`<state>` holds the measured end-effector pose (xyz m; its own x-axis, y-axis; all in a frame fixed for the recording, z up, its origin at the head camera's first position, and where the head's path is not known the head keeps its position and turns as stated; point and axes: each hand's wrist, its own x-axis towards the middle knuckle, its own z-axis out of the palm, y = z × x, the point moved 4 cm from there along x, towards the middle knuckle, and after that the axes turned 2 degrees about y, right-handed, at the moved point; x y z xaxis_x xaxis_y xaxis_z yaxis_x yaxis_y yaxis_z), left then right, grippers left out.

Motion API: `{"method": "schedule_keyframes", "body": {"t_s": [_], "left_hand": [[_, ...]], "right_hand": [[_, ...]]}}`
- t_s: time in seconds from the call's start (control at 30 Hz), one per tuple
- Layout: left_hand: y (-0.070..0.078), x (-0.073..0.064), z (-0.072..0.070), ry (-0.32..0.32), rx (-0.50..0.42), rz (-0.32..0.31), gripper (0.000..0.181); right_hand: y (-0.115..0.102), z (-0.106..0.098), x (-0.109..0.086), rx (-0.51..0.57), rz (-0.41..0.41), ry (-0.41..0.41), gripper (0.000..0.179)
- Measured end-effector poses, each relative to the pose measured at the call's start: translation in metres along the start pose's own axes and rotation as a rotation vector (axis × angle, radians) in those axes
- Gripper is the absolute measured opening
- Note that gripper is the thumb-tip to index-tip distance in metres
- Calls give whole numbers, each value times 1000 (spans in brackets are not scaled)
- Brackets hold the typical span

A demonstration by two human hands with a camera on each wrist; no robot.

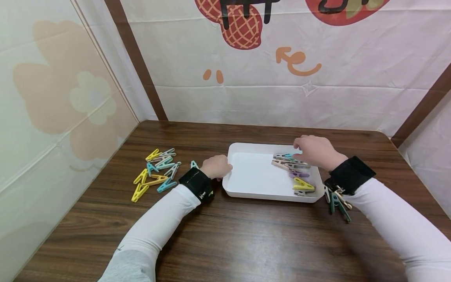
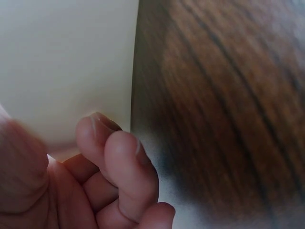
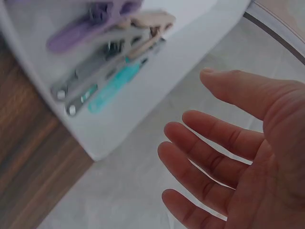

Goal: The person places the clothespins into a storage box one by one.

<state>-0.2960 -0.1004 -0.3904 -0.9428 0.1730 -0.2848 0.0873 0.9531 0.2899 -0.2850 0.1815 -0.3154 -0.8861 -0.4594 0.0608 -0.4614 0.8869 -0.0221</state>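
Observation:
A white tray lies on the table, with several clothespins along its right side. Among these are a yellow clothespin, a purple clothespin and a turquoise clothespin. My left hand grips the tray's left edge; in the left wrist view its fingers are curled beside the tray wall. Over the tray's far right part hovers my right hand. Its fingers are relaxed and apart, holding nothing, in the right wrist view.
Left of the tray lies a loose group of yellow, blue and grey clothespins. One blue clothespin sits near my left wrist. Dark green clothespins and others lie under my right forearm. A printed curtain hangs behind the table.

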Motion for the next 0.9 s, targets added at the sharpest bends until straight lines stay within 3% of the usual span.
{"method": "schedule_keyframes", "body": {"t_s": [0.33,0.7,0.9], "left_hand": [[0,0,0,3,8,0,30],[-1,2,2,12,-1,13,28],[-2,3,2,1,-1,9,28]], "right_hand": [[31,-21,-36,36,80,10,27],[74,-3,-83,73,202,-146,46],[93,8,-108,87,252,-213,37]]}}
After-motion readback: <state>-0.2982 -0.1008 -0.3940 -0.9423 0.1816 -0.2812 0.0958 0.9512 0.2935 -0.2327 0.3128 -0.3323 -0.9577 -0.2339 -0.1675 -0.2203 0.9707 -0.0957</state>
